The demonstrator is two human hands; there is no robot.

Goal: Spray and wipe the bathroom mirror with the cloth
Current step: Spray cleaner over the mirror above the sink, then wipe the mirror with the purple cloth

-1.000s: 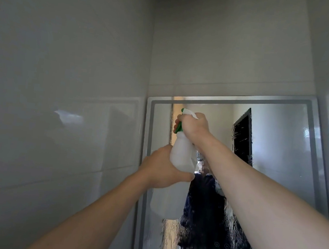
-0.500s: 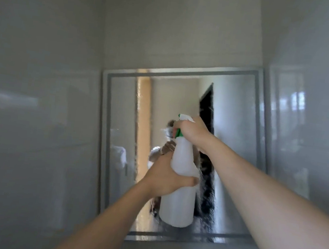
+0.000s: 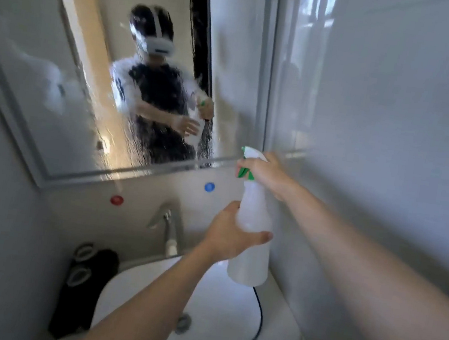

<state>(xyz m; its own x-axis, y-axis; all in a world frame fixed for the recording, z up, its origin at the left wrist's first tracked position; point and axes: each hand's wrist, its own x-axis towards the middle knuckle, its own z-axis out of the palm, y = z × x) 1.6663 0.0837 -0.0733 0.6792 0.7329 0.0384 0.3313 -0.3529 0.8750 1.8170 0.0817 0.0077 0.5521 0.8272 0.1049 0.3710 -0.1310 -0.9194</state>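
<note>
The framed wall mirror [image 3: 45,66] fills the upper left, its glass streaked with running spray drops. I hold a white spray bottle [image 3: 250,247] with a green trigger upright over the right side of the sink. My left hand [image 3: 226,235] grips the bottle's body, thumb across its front. My right hand [image 3: 267,172] grips the green and white spray head at the top. A dark cloth [image 3: 84,291] lies on the counter left of the basin, apart from both hands.
A white basin [image 3: 143,301] with a drain sits below, and a chrome tap [image 3: 167,228] stands behind it. Red [image 3: 117,200] and blue [image 3: 209,187] wall caps sit under the mirror. A black cable [image 3: 255,325] crosses the basin's right side. Tiled walls close in on both sides.
The view has dropped from the mirror's upper part to the sink. Both hands have lowered the bottle to the right, from in front of the glass to below the mirror's lower right corner.
</note>
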